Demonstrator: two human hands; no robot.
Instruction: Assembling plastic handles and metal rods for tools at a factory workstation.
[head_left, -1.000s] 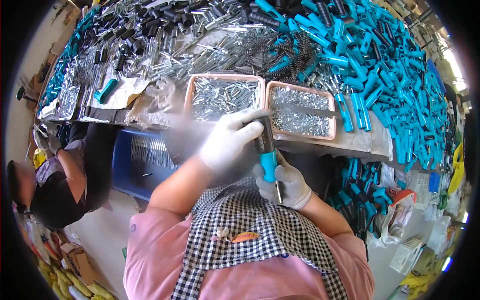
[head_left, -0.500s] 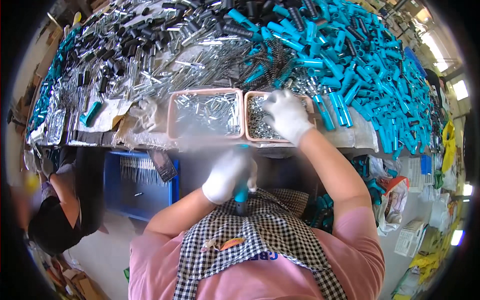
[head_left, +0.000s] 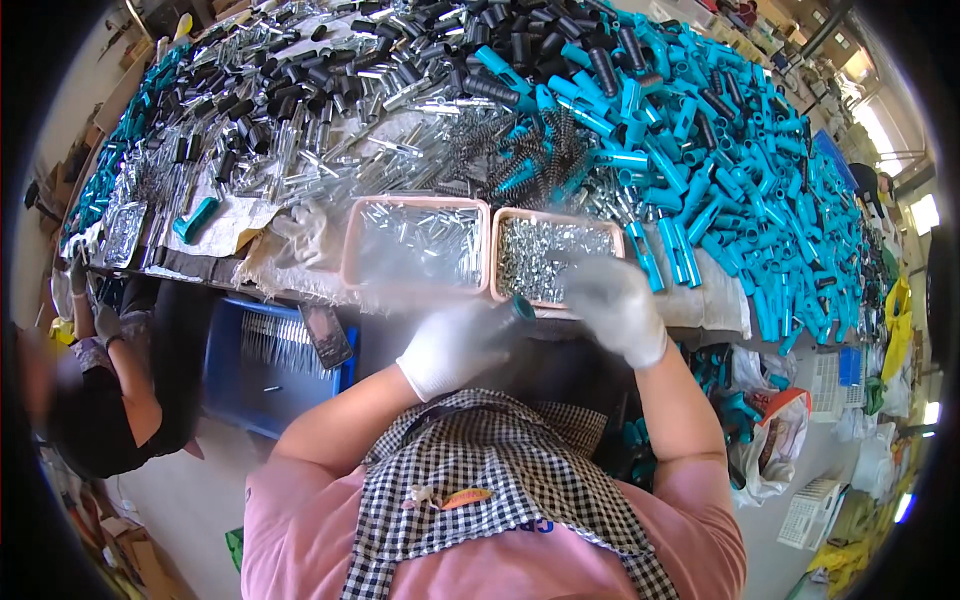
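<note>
Your left hand [head_left: 455, 345], in a white glove, sits just below the middle of the frame with its fingers curled shut around a teal handle [head_left: 522, 307], of which only the short end shows poking out toward the upper right of the fist. Your right hand [head_left: 615, 305], also gloved in white and blurred, is right of center at the lower edge of the right pink tray [head_left: 505, 262]; its fingers look loosely bent, but you cannot tell from the blur whether they pinch anything. The teal handle lies between your two hands, close to the right one, just under the tray's near rim. That tray is full of small silver metal parts, and the left pink tray [head_left: 350, 262] touching it on the left holds longer silver pieces. Above both trays, across the top of the frame, the table [head_left: 720, 310] is heaped with teal tubes [head_left: 720, 170] on the right, black sleeves [head_left: 530, 40] at top center and metal springs [head_left: 520, 150] in the middle. At lower left a blue crate [head_left: 225, 370] sits under the table edge, and another person [head_left: 100, 410] in dark clothes works at the far left.
</note>
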